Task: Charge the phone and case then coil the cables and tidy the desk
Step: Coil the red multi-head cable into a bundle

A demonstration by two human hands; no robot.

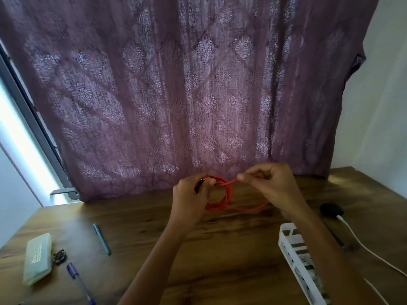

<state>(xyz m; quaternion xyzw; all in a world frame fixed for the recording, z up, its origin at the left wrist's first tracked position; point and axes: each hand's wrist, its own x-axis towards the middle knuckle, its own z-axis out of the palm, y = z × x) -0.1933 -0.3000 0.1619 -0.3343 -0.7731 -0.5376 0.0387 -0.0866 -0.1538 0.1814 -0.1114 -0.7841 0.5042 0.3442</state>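
Coiling is under way: the left hand [191,195] grips the orange cable [222,194] coil, the right hand [267,183] pinches its free strand, which likely needs wrapping next.

Braided orange cable [229,195], glossy dark-grained wood desk [220,249], coarse patterned purple cloth curtain [187,84], white plastic basket [297,258].

- Part of the orange cable [226,194] is hidden behind the left hand [189,194] and right hand [271,183].
- The white basket [293,256] and purple pen [76,275] are cut off by the lower edge.
- The small dark thing [59,257] beside the pale case [38,258] cannot be identified.
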